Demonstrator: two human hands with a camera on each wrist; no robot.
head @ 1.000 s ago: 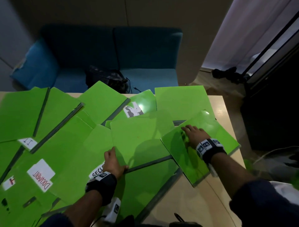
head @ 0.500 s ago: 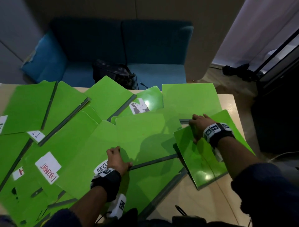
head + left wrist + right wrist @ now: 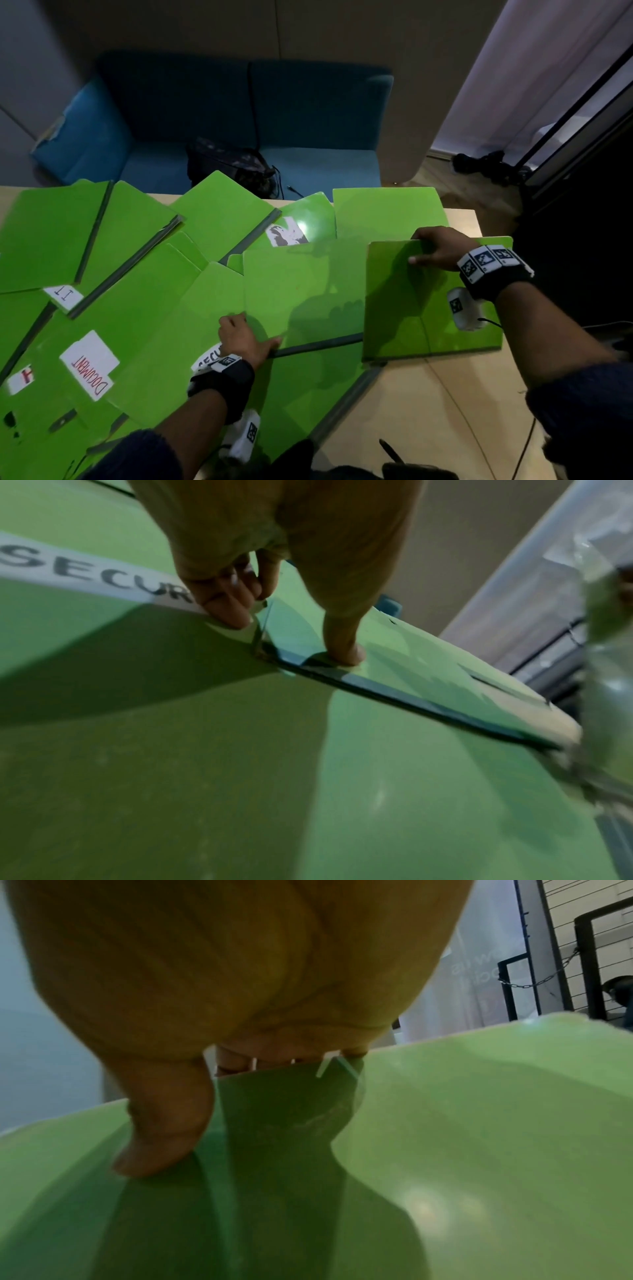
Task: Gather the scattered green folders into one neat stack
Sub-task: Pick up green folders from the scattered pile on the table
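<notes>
Green folders fan from 9 to 3 o'clock across the table; they look thin, bendy and slick, so grab edges like now: right hand pinching one's far edge, left hand pinching another's corner.

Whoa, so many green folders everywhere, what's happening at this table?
A person is tidying green folders strewn across a table. The right hand grips the far edge of one folder at the table's right side, fingers over its edge and thumb on top. The left hand pinches the corner of a middle folder near a white label reading "SECUR". The rest lie fanned out and overlapping; no neat stack exists yet.
</notes>
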